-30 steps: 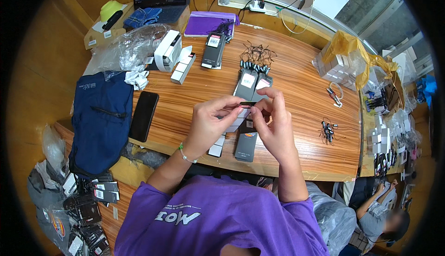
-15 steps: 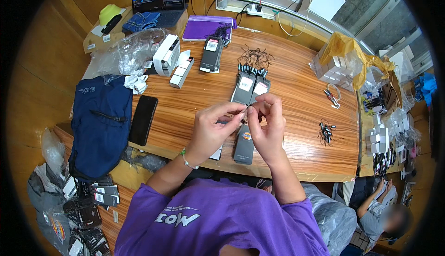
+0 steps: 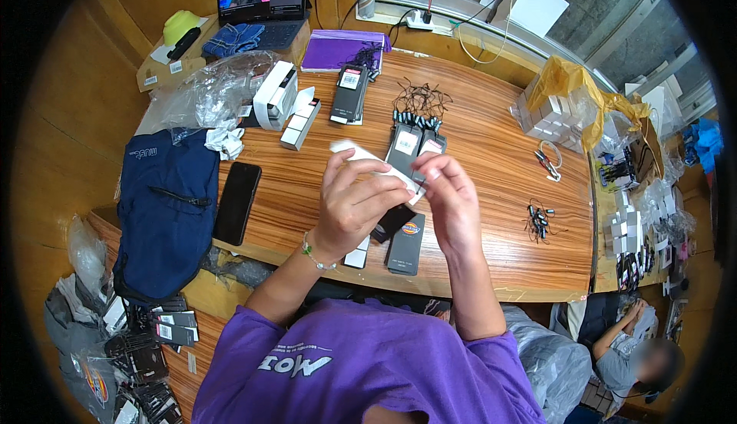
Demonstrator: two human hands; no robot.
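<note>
My left hand (image 3: pixel 345 205) grips a hang tag (image 3: pixel 370 154), its white side up and tilted. Below that hand a dark card (image 3: pixel 394 221) shows in part; I cannot tell if it belongs to the same tag. At the tag's far end my right hand (image 3: pixel 453 201) has thumb and forefinger pinched on what looks like a thin black string. Beyond the hands lie two stacks of dark grey tags (image 3: pixel 404 147) with white stickers, their black strings (image 3: pixel 422 100) spread behind. Near the table's front edge lie a grey tag (image 3: pixel 404 249) with an orange-blue logo and a white-faced tag (image 3: pixel 356 256).
Loose black strings (image 3: pixel 540 220) and red-handled cutters (image 3: pixel 547 164) lie on the right. A phone (image 3: pixel 237 203) and a navy bag (image 3: pixel 165 209) are on the left. Further back stand another tag stack (image 3: pixel 349 94), an open box (image 3: pixel 300 124) and a laptop (image 3: pixel 265 9). Another person (image 3: pixel 622 347) sits at lower right.
My hands were pinched together over the tags; now they are apart. The left has turned and holds a tag with its white side up. The right has moved slightly right.
</note>
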